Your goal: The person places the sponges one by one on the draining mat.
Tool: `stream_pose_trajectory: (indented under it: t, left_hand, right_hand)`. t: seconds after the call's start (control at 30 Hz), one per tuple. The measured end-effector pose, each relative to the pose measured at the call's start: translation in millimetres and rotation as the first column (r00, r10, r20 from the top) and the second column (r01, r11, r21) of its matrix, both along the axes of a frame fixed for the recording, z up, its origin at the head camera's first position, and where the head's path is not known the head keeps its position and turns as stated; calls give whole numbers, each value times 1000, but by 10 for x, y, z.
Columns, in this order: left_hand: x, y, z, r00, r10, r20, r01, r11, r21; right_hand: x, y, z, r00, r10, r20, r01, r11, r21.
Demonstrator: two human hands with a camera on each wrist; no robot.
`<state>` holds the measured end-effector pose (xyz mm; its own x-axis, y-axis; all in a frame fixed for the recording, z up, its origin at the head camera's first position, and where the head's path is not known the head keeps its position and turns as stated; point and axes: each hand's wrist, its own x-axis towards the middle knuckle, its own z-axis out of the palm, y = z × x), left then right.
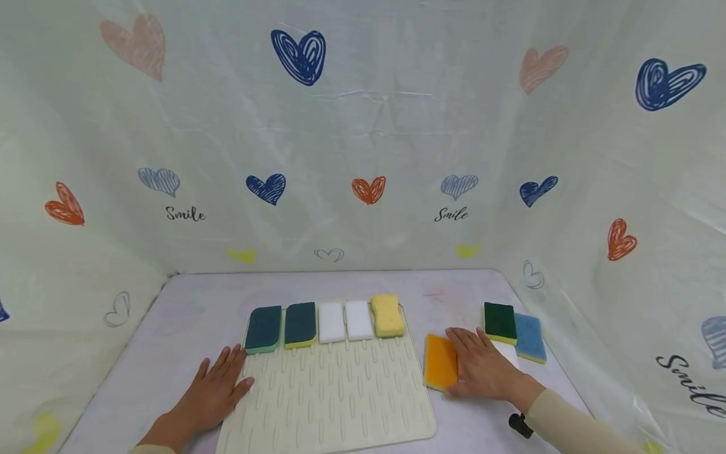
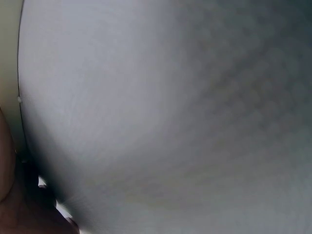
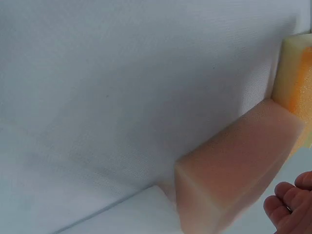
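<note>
My right hand (image 1: pixel 484 369) is over the right side of the table, fingers extended beside an orange sponge (image 1: pixel 440 362). In the right wrist view, curved fingertips (image 3: pixel 278 207) appear near a pink sponge (image 3: pixel 239 156), which adjoins the orange one; whether they touch is unclear. The head view has the pink sponge hidden under the hand. My left hand (image 1: pixel 212 391) lies flat with spread fingers at the left edge of a cream ridged mat (image 1: pixel 334 397). Along the mat's far edge lie two dark green-topped sponges (image 1: pixel 263 329), two white sponges (image 1: pixel 331 323) and a yellow sponge (image 1: pixel 388 315).
To the right of my right hand are a dark green scrub sponge (image 1: pixel 500 321), a blue sponge (image 1: pixel 530 337) and a partly covered white sponge (image 1: pixel 507 353). A small black object (image 1: pixel 520 425) shows by the right sleeve. A heart-printed curtain (image 1: pixel 368 126) encloses the table.
</note>
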<state>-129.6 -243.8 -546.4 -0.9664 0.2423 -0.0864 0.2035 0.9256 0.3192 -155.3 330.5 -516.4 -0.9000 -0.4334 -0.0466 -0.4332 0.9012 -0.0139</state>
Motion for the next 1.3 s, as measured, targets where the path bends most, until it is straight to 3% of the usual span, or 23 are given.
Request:
stream_pose_trajectory:
  t: [0.27, 0.5, 0.93, 1.1, 1.3]
  left_hand:
    - [2, 26, -4, 1000, 4, 31, -5, 1000, 22]
    - [11, 39, 3, 999, 6, 41, -7, 1000, 21]
    - [8, 27, 21, 1000, 5, 21, -5, 1000, 20]
    - [10, 17, 11, 1000, 9, 16, -9, 1000, 2]
    - [9, 11, 41, 1000, 12, 10, -12, 1000, 6]
  right_hand:
    - [9, -28, -4, 997, -30, 74, 30, 1000, -5]
    - [18, -5, -38, 998, -33, 53, 33, 999, -2]
    - [-3, -30, -66, 994, -66, 92, 67, 998, -7]
    - [-21, -62, -52, 997, -58, 44, 60, 998, -27]
    - [-60, -125, -3, 994, -36, -102, 32, 998, -45]
